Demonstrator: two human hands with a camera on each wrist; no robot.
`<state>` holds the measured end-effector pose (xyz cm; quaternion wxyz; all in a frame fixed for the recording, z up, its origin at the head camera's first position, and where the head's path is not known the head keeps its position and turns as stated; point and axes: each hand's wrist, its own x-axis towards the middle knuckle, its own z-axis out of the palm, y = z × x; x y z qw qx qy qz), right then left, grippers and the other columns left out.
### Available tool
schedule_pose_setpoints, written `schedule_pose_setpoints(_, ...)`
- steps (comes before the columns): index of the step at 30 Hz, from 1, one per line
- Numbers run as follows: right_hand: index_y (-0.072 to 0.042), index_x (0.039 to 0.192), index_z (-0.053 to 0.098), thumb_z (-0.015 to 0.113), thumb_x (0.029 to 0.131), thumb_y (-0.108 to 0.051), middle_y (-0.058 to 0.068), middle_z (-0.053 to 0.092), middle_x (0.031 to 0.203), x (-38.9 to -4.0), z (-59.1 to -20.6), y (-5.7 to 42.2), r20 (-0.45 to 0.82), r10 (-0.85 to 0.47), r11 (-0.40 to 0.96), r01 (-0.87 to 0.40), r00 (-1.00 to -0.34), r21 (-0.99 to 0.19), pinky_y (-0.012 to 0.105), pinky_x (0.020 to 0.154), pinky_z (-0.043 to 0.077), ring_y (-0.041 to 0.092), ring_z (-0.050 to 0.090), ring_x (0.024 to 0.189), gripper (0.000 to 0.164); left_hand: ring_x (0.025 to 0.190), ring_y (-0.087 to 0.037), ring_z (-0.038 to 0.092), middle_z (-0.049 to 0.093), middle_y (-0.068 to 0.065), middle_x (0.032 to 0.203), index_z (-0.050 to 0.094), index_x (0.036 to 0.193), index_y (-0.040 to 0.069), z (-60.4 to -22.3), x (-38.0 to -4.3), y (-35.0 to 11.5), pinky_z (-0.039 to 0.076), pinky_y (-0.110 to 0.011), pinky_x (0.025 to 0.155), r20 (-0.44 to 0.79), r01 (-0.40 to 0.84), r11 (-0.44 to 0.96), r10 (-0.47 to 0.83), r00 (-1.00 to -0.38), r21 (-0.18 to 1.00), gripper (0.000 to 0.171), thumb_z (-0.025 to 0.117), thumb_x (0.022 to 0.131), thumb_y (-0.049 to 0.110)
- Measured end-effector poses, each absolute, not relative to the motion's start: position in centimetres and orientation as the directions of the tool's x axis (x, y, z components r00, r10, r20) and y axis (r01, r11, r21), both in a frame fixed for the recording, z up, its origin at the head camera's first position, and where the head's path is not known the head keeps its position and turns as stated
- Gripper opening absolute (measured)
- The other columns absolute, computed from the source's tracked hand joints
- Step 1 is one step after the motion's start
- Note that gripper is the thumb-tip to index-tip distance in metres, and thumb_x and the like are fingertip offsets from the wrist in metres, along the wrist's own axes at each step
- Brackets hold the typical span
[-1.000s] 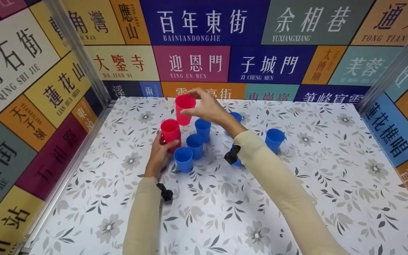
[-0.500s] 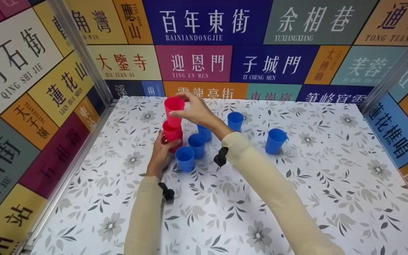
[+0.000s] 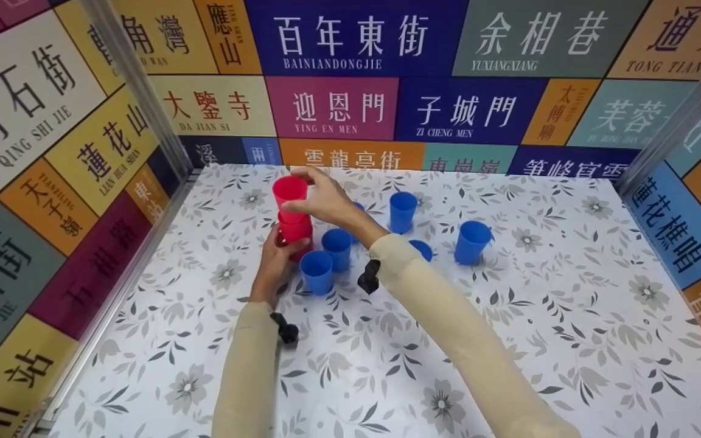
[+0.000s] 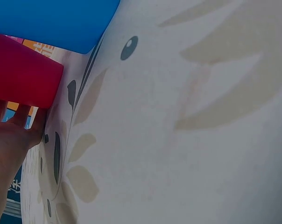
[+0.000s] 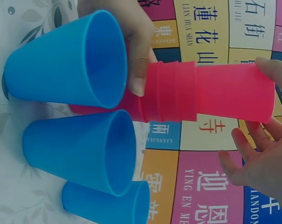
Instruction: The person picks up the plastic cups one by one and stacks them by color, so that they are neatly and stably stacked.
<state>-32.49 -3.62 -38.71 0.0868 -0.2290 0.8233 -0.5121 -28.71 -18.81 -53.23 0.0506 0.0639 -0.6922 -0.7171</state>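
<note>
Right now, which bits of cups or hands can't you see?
Head view: lower part of a blue cup, hidden by right sleeve.
Left wrist view: top of the red stack, cut off by left edge.
Right wrist view: part of the right hand, cut off by right edge.

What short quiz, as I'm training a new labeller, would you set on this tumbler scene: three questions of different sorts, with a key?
1. What colour is the tumbler in the right hand? A: blue. B: red. C: white.
2. True or false: the left hand grips a blue tumbler.
3. Which wrist view shows both hands?

Key:
1. B: red.
2. False; it grips a stack of red tumblers.
3. The right wrist view.
</note>
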Motion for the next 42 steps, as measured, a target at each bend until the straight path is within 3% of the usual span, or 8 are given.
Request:
schedule_pose_setpoints(11, -0.015, 0.145, 0.05, 0.081, 0.084, -0.031, 0.008, 0.056, 0.146, -32.1, -40.4, -3.1, 0.11, -0.51, 0.343, -0.319, -0.853, -0.883, 0.043, 0.116, 0.042, 0.027, 0.046, 0.14, 0.07, 0.132, -0.029, 0.052, 0.054, -0.013, 0.144, 0.041, 0.15, 0.018, -53.0, -28.6, -18.7, 0.044, -0.043, 0.114, -0.051, -0.038, -0.088, -0.151, -0.987, 0.995, 0.07, 0.074, 0.088, 0.015)
schedule_pose_setpoints(20, -0.019, 0.145, 0.051, 0.078, 0.087, -0.036, 0.005, 0.056, 0.146, -31.1, -39.8, -0.9, 0.14, -0.482, 0.332, -0.329, -0.865, -0.884, 0.046, 0.113, 0.043, 0.025, 0.048, 0.137, 0.066, 0.137, -0.029, 0.047, 0.05, -0.011, 0.148, 0.038, 0.151, 0.019, -53.1, -28.5, -18.8, 0.038, -0.044, 0.118, -0.08, -0.07, -0.074, -0.146, -0.986, 0.995, 0.075, 0.077, 0.087, 0.019)
schedule_pose_setpoints(32, -0.011, 0.143, 0.053, 0.073, 0.091, -0.025, 0.009, 0.057, 0.144, -28.4, -38.8, 3.5, 0.275, -0.45, 0.2, -0.396, -0.85, -0.896, 0.045, 0.114, 0.039, 0.024, 0.048, 0.138, 0.057, 0.14, -0.026, 0.043, 0.047, -0.008, 0.152, 0.037, 0.153, 0.022, -53.0, -28.6, -18.6, 0.033, -0.044, 0.121, -0.12, -0.111, -0.059, -0.177, -0.977, 0.992, 0.079, 0.078, 0.086, 0.022)
schedule_pose_setpoints(42, -0.018, 0.144, 0.052, 0.074, 0.091, -0.027, 0.004, 0.053, 0.145, -26.4, -39.1, 9.6, 0.321, -0.396, 0.278, -0.446, -0.86, -0.851, 0.05, 0.12, 0.031, 0.021, 0.043, 0.141, 0.058, 0.137, -0.029, 0.044, 0.048, -0.011, 0.148, 0.039, 0.151, 0.016, -53.2, -28.6, -18.6, 0.036, -0.046, 0.119, -0.066, -0.054, -0.075, -0.166, -0.984, 0.996, 0.071, 0.073, 0.088, 0.014)
